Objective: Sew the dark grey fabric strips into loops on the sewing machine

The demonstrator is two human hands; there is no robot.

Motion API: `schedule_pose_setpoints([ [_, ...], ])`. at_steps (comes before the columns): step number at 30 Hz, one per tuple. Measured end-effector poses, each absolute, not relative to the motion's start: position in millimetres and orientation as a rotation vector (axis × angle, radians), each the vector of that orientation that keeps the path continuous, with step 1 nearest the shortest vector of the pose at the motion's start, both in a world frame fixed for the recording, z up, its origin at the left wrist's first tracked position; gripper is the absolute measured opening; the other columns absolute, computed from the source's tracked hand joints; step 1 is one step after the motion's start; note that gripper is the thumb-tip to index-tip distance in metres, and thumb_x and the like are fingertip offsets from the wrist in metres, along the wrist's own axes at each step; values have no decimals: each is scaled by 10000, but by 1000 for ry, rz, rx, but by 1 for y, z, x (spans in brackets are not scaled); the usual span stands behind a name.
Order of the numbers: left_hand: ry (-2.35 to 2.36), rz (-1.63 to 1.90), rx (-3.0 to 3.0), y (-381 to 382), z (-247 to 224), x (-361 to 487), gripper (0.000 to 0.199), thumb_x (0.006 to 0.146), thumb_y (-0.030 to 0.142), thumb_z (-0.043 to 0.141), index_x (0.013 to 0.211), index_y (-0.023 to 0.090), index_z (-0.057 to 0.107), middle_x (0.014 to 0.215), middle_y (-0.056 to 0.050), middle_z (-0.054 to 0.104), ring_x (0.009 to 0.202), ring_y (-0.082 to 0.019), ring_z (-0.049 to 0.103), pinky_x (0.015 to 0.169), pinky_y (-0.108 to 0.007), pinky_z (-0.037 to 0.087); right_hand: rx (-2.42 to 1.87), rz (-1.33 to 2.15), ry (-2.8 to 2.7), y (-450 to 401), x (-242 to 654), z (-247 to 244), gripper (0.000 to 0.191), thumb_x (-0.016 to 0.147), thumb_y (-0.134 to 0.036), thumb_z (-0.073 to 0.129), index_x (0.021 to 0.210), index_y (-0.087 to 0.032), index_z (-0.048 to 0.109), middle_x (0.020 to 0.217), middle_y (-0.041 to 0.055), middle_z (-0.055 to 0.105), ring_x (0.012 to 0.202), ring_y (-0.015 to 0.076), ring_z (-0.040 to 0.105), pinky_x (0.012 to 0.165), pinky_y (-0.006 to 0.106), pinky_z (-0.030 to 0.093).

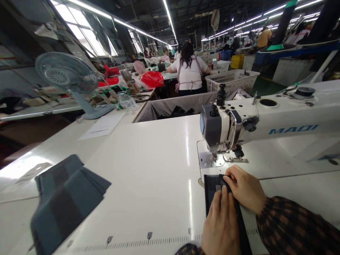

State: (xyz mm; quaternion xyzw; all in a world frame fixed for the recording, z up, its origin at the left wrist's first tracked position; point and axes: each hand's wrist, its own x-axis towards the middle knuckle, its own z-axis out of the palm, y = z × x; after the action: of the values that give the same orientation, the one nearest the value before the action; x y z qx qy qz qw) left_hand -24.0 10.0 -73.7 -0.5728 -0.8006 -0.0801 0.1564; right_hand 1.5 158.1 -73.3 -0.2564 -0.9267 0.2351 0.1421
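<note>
A dark fabric piece (211, 182) with a folded edge lies on the white sewing table, just in front of the needle area of a sewing machine (225, 131). My left hand (221, 223) rests flat on this fabric, fingers stretched forward. Beside it, my right hand (243, 186) pinches the fabric's upper right edge between thumb and fingers. A small grey patch shows on the cloth near my left fingertips. The presser foot (214, 156) stands a little beyond the fabric, apart from it.
Dark grey-blue cloth pieces (66, 202) lie at the left of the table (148, 170). A fan (69, 78) and paper (102, 125) stand farther back. Behind the table are a cloth-lined bin (159, 106), a white basket (233, 79) and a seated person (190, 71).
</note>
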Motion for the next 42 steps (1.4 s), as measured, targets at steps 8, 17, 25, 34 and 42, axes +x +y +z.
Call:
schedule_pose_setpoints([
  [8,-2413,-185,-1676,10,-66,-19,560,744,68,338,1299,31,274,1365,-159,298,1230,-305,293,948,-383,405,-653,580,-2625,160,5,-75,99,798,-262,444,836,-210,518,808,1,561,728,141,533,615,279,413],
  [17,-2464,-483,-1651,12,-63,-19,398,769,35,338,1160,27,411,1246,-176,438,1208,-272,344,952,-391,413,-65,266,-2727,146,49,-88,399,869,-266,360,1248,-146,393,1281,66,424,1208,184,335,976,364,370],
  [25,-2667,-933,-1521,6,-64,-28,434,714,-45,300,1105,106,414,1273,-151,382,1205,-196,365,971,-380,398,38,299,-2749,158,50,-90,430,874,-290,346,1293,-198,329,1316,40,374,1222,183,310,977,391,366],
  [34,-2645,-1053,-1696,13,-49,-33,309,798,83,379,1073,191,469,1206,-53,458,1104,-142,472,944,-311,427,37,112,-2797,153,50,-90,448,866,-255,331,1302,-149,308,1352,66,311,1257,206,235,997,428,318],
  [42,-2687,-1040,-1611,-7,-36,-40,295,797,181,455,1080,224,529,1221,-46,476,1107,-168,474,943,-317,415,-4,-30,-2737,147,52,-86,453,845,-242,368,1279,-115,346,1308,103,382,1228,222,298,995,419,304],
])
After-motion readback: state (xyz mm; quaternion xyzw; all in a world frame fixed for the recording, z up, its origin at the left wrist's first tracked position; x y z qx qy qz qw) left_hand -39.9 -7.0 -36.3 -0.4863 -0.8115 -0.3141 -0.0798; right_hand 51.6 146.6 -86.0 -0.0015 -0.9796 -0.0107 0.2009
